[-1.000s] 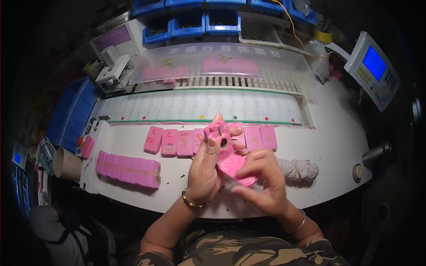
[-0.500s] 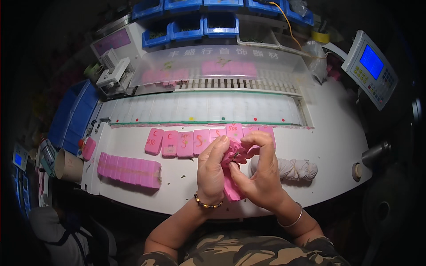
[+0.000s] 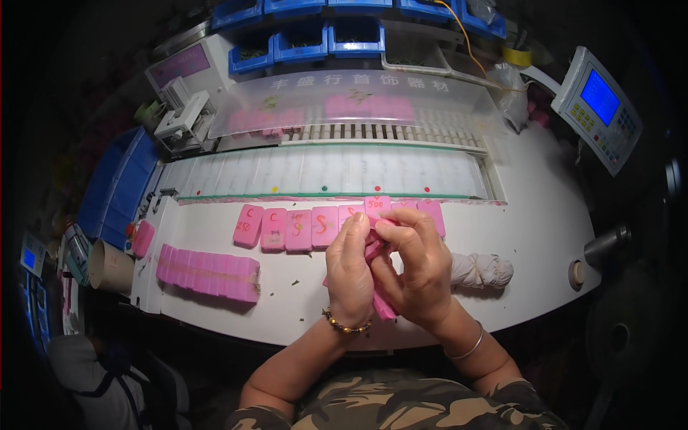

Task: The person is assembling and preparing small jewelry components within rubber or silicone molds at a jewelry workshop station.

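Note:
My left hand [image 3: 350, 276] and my right hand [image 3: 412, 269] meet over the near middle of the table. Between them they hold a bent pink rubber mould [image 3: 373, 247], whose lower end shows below my fingers. The left hand lies along one side of it with the fingers together. My right thumb and fingers pinch the other side. Whatever is inside the mould is hidden by the fingers. Just beyond my hands lies a row of pink rubber moulds [image 3: 275, 231] with handwritten marks. A strapped stack of pink moulds [image 3: 208, 274] rests to the left.
A rolled white cloth [image 3: 491, 271] lies right of my hands. Beyond the mould row runs a track of white plates [image 3: 301, 174], with a clear cover [image 3: 244, 100] behind. Blue bins [image 3: 301, 49] hang at the back. A keypad display [image 3: 600, 100] stands right, a beige cup [image 3: 111, 265] left.
The mould was spread with its folds and something dark visible; now it is more closed up and covered by my fingers. The track's coloured dots have shifted left.

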{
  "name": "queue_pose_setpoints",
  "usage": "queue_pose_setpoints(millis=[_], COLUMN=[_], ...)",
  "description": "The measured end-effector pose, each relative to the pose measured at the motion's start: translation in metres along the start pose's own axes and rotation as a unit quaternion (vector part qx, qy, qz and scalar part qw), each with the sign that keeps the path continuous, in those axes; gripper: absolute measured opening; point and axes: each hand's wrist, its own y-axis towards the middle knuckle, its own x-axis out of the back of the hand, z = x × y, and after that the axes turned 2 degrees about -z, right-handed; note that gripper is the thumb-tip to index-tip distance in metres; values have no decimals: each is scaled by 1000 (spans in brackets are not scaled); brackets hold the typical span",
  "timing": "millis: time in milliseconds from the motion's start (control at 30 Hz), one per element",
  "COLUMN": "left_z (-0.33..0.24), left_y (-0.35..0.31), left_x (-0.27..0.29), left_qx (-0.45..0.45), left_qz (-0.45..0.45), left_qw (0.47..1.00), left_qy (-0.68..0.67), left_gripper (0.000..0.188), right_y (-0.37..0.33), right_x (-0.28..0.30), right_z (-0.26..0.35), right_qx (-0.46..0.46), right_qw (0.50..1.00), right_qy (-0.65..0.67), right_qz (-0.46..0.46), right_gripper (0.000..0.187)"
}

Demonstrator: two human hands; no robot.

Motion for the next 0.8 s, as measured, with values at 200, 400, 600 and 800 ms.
queue_pose_setpoints(millis=[200,400,600,800], left_z=[-3,-6,-19,-16], left_y=[0,12,17,9], left_x=[-8,5,18,16], left_qx=[-12,5,57,-1], left_qz=[-12,-44,5,191], left_qw=[1000,998,997,946], left_qy=[-4,42,43,261], left_gripper=[41,42,44,26], right_y=[6,13,14,7], right_x=[6,24,40,36], right_z=[-2,-22,-38,-45], right_qx=[-42,-150,-382,-451], right_qw=[998,970,828,697], right_qy=[37,174,410,554], right_qz=[1,-77,10,62], right_gripper=[20,16,11,21])
